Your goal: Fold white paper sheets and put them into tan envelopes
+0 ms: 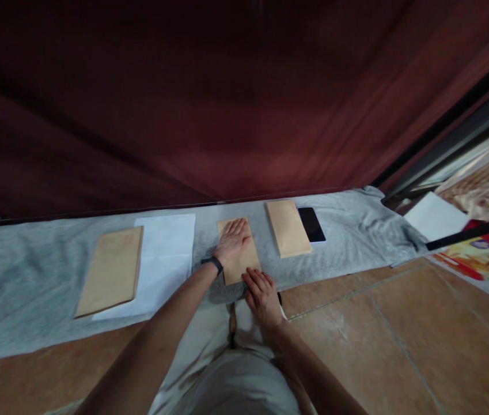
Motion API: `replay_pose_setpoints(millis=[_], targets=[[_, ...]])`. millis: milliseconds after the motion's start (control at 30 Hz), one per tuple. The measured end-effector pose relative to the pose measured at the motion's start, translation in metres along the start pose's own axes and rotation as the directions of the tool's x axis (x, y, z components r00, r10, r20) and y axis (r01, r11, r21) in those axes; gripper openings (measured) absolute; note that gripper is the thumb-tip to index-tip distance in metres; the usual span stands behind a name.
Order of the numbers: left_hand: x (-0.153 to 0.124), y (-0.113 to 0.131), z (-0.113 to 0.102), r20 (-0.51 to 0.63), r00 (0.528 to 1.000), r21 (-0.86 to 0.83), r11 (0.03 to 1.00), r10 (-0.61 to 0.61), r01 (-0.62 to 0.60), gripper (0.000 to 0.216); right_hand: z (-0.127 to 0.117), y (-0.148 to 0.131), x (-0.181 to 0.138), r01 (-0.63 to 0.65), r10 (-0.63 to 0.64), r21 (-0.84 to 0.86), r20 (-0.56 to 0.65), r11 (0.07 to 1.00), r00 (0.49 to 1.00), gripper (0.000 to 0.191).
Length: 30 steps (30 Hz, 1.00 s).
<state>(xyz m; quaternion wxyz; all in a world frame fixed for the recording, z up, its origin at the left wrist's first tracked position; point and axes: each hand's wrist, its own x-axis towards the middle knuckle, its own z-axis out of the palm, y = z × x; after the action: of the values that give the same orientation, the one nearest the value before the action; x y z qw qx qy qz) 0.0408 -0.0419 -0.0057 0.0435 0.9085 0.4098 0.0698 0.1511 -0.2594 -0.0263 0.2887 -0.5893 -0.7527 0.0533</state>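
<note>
A brown envelope (244, 262) lies on a grey cloth (32, 271) spread over the floor in front of me. My left hand (232, 239), with a black band on the wrist, lies flat and open on the envelope's far half. My right hand (262, 294) presses flat on its near right corner, fingers stretched out. A stack of brown envelopes (288, 227) sits just to the right. Another brown envelope (112, 270) lies to the left, partly over white sheets of paper (166, 253).
A black phone (311, 223) lies beside the right stack. A dark red curtain (227, 104) hangs behind the cloth. Brown floor tiles (378, 328) run to the right. White paper (434, 216) and colourful printed packaging (481, 259) lie at far right, near a dark frame.
</note>
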Motion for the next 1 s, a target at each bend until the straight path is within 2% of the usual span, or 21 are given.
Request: replay_pose_setpoints(millis=[233, 467, 733, 1000], targets=[[-0.011, 0.002, 0.001, 0.001, 0.998, -0.024, 0.998, 0.065, -0.065, 0.062, -0.002, -0.001, 0.001, -0.018, 0.017, 0.027, 0.017, 0.999, 1.000, 0.049], [-0.030, 0.015, 0.000, 0.033, 0.992, -0.050, 0.991, 0.122, -0.121, 0.059, -0.006, -0.002, 0.003, -0.016, 0.015, 0.041, 0.020, 0.999, 1.000, 0.048], [-0.061, 0.026, -0.004, 0.088, 0.961, -0.117, 0.960, 0.264, -0.253, 0.057, -0.002, 0.001, 0.001, -0.016, 0.016, 0.052, 0.005, 0.999, 1.000, 0.045], [-0.093, 0.032, -0.009, 0.057, 0.937, -0.189, 0.925, 0.345, -0.329, 0.055, 0.004, 0.004, -0.002, -0.014, 0.014, 0.038, -0.001, 0.999, 1.000, 0.037]])
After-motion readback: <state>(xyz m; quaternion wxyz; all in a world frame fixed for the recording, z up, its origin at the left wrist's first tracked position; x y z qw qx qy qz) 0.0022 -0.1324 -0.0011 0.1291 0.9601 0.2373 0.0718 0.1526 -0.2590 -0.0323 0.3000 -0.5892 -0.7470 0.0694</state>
